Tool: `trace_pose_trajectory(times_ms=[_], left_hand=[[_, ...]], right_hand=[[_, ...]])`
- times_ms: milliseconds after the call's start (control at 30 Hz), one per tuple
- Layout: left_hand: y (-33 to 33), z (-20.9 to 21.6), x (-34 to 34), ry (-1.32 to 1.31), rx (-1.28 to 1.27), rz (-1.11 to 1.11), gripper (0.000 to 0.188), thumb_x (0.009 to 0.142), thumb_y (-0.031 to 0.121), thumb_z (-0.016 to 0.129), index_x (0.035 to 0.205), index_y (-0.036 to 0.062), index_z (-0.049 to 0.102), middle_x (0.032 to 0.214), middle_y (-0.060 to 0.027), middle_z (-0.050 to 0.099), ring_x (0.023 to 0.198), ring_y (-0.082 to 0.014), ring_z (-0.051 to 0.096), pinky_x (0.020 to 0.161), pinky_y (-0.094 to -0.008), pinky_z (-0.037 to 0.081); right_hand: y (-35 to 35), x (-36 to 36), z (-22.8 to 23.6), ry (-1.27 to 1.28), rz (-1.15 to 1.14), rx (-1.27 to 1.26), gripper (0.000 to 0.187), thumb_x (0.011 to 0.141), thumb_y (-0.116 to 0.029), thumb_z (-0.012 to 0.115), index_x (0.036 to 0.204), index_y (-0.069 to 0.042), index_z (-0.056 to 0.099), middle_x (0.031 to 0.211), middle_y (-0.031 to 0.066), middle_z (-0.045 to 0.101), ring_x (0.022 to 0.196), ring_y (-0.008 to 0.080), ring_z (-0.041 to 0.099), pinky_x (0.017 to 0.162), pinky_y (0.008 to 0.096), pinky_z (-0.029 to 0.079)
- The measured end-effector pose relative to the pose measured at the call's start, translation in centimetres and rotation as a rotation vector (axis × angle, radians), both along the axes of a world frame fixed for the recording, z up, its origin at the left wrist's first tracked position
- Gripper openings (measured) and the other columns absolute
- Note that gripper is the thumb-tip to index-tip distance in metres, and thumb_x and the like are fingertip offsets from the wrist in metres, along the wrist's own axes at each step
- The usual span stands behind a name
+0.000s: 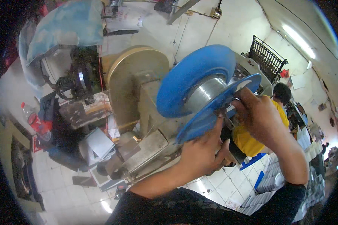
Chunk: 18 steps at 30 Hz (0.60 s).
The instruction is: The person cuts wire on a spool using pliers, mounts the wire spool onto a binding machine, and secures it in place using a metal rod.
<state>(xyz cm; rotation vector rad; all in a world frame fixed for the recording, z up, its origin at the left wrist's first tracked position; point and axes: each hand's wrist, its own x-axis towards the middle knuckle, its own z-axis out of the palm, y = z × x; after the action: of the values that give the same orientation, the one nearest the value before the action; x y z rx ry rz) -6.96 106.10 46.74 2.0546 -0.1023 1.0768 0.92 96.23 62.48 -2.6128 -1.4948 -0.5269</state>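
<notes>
A large blue spool [196, 80] wound with shiny silvery wire [206, 96] sits tilted in front of me, on the machine. Both hands are at the outer face of its near flange [199, 125], by the hub. My left hand [201, 153] is below the hub, its thumb pointing up and its fingers curled round a dark part that I cannot make out. Close above it, my right hand [257, 116] has its fingers bent together at a small metal piece [229, 119] by the hub; the fingers hide most of what they grip.
Left of the spool stands a machine with a rounded tan guard [139, 82] and a metal bed [146, 150]. A person in a yellow top [251, 137] is just beyond my right hand. Stacked pale pieces [268, 182] lie at the lower right. Farther left is a cloth-covered machine [67, 26].
</notes>
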Motion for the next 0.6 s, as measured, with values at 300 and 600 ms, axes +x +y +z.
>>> trace_pose_trajectory(times_ms=[300, 600], left_hand=[[0.9, -0.3, 0.3, -0.039, 0.005, -0.038, 0.077, 0.076, 0.020, 0.069, 0.143, -0.0011, 0.037, 0.115, -0.0201, 0.061, 0.102, -0.0368, 0.061, 0.089, -0.0461, 0.048], [1.1, -0.8, 0.7, -0.089, 0.095, 0.014, 0.077, 0.081, 0.021, 0.065, 0.146, -0.0001, 0.030, 0.129, -0.0265, 0.052, 0.114, -0.0407, 0.054, 0.088, -0.0478, 0.050]], right_hand=[[-2.1, -0.6, 2.1, 0.829, -0.295, 0.131, 0.022, 0.101, -0.022, 0.048, 0.097, -0.001, 0.056, 0.068, 0.0096, 0.062, 0.045, 0.0121, 0.053, 0.044, 0.0225, 0.041], [-2.7, -0.9, 0.3, 1.035, -0.333, 0.445, 0.020, 0.099, -0.027, 0.052, 0.098, -0.008, 0.059, 0.064, -0.0031, 0.045, 0.045, 0.0053, 0.034, 0.038, 0.0212, 0.024]])
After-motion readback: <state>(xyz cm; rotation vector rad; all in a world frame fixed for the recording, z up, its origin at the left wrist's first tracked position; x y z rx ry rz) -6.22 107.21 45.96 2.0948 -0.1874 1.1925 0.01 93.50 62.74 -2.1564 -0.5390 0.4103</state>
